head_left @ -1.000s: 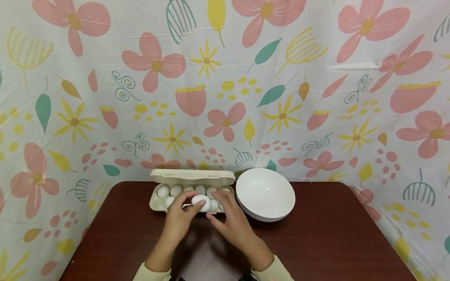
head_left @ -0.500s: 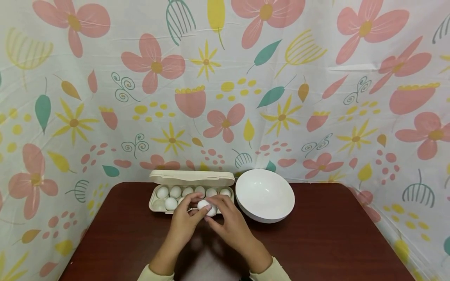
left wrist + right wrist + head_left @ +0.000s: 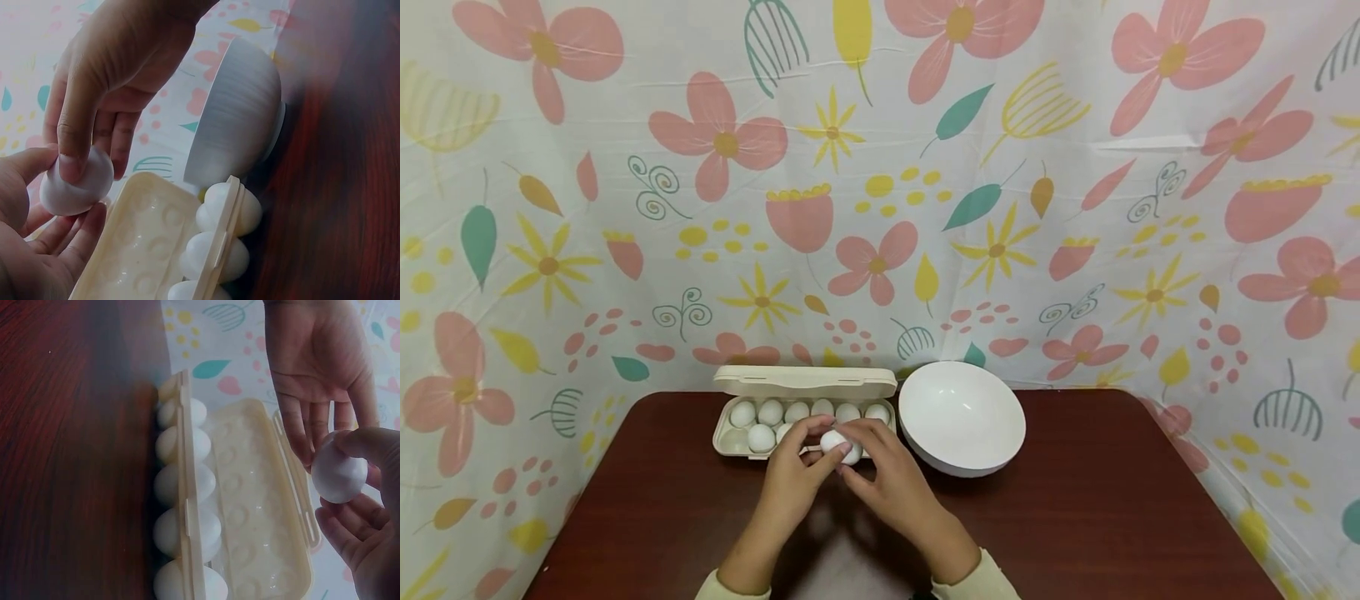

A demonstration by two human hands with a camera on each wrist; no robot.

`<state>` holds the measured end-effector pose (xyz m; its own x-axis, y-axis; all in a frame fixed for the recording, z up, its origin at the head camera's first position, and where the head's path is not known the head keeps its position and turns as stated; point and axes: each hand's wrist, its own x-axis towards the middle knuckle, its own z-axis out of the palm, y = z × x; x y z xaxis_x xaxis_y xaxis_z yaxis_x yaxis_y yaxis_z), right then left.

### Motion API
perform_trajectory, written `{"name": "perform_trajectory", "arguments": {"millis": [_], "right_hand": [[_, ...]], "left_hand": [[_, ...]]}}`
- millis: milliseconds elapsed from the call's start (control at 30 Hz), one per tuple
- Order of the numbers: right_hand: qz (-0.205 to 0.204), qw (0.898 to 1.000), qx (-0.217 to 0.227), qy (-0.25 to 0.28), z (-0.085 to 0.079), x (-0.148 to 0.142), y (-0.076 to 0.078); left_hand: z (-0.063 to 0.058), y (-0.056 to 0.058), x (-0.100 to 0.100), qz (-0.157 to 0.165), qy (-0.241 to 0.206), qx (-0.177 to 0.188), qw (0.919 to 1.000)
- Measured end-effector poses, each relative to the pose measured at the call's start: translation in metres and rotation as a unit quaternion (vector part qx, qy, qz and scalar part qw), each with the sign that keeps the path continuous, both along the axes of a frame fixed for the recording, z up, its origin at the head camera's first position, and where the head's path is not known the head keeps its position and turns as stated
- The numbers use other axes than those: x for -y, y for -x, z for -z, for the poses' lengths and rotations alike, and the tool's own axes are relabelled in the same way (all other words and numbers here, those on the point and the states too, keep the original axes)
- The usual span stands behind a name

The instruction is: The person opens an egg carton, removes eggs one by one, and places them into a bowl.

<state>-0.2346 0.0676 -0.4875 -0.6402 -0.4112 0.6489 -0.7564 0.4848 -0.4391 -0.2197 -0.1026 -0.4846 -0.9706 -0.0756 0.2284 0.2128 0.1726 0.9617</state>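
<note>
A white egg (image 3: 832, 445) is held between my two hands, just in front of the egg carton (image 3: 736, 455). My left hand (image 3: 795, 475) pinches it from the left, thumb across its near side. From the right, my right hand (image 3: 891, 477) has curled fingers over it and its thumb low on it. In the right wrist view, the right thumb presses on the upper side of the egg (image 3: 339, 472) and fingers support it below. In the left wrist view, both hands meet around the egg (image 3: 81, 187). The carton's lid (image 3: 805, 382) stands raised; several white eggs (image 3: 762, 438) sit inside.
A large white bowl (image 3: 962, 421) stands directly right of the carton on the dark red-brown table (image 3: 1075, 500). One cup at the front left of the carton has no egg. A flower-printed cloth (image 3: 880, 183) hangs behind the table.
The egg has moved slightly right and toward me and has been turned. My right fingers, earlier apart from it, now hold it alongside the left. Both hands barely move in the last half second.
</note>
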Motion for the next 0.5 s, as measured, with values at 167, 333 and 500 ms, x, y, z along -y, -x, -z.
{"name": "perform_trajectory", "arguments": {"millis": [167, 333, 500], "right_hand": [[0.001, 1.000, -0.007, 0.001, 0.0002, -0.0006, 0.0007], [0.006, 1.000, -0.015, -0.002, 0.0002, -0.0019, 0.0013], [0.015, 1.000, -0.012, -0.004, -0.0017, -0.0058, 0.0031]], "left_hand": [[-0.0012, -0.0010, -0.0007, -0.004, 0.017, 0.000, 0.9998], [-0.0021, -0.0014, -0.0003, -0.004, 0.028, 0.001, 0.9996], [-0.0021, -0.0007, 0.0005, -0.001, 0.023, 0.002, 0.9997]]}}
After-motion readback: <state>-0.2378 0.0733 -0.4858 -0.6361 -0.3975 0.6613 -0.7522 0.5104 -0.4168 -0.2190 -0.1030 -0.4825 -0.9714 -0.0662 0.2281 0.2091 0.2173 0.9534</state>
